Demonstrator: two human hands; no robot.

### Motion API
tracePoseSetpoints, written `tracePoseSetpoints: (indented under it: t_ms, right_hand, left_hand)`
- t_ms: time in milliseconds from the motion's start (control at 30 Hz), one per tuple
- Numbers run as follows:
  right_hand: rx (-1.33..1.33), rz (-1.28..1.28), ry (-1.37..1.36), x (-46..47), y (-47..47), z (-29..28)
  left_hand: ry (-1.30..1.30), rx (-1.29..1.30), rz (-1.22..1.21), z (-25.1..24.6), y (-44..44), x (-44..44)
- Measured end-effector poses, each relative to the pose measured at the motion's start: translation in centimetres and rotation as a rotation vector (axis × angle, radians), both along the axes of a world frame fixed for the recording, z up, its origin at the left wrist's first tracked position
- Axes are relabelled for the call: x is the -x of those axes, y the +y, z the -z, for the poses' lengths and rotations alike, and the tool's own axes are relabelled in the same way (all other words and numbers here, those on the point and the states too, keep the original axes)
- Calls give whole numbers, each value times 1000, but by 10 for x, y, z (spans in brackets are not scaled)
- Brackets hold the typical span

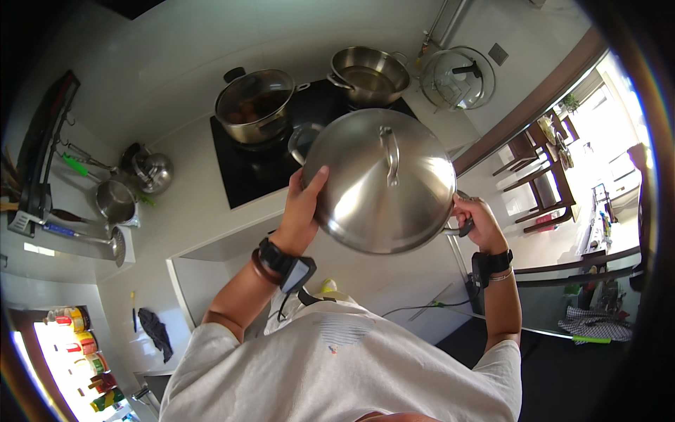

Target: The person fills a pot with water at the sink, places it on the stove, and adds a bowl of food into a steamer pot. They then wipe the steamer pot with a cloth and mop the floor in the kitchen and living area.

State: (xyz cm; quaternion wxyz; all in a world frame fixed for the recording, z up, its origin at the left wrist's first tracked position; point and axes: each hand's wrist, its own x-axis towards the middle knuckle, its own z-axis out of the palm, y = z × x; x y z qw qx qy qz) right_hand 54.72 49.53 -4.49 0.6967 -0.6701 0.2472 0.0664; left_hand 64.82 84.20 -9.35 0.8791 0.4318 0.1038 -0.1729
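Observation:
A lidded steel pan is held up between my hands, in front of the black cooktop [232, 174]. Its domed stainless-steel lid [358, 184] has a metal loop handle and hides most of the pan below. My left hand [303, 208] presses on the left rim, thumb on the lid's edge, near a side handle. On the right, my right hand [477, 219] grips the other side handle. Behind, a steel pot with a glass lid [256, 103] stands on the cooktop's left part, dark food showing through the glass. An open steel pot [369, 76] is at its back right.
Glass lids [459, 79] lean at the wall on the right. On the left are a steel kettle [155, 171], a small steel pot [116, 203] and hanging utensils, including a skimmer [118, 245]. A glass-panelled edge and a checked cloth [596, 323] lie at the lower right.

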Motion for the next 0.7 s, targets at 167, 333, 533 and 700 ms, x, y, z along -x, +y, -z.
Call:
tracePoseSetpoints:
  t_ms: [167,333,533,700]
  right_hand:
    - [-80,-12,-90,-87,-76,-5]
    - [-145,23,-184,-206,-134,7]
    - [-203,-43,-185,-354,-180,11]
    - [47,-131,-44,-441,-201,24]
  left_hand:
    - [-122,61,69,-11,-69,-93]
    - [-232,31,-29,-13,-121,-196]
    - [-200,-30,-127,-18,-165,-304]
    - [-198,-62,-180,-19,-186,-363]
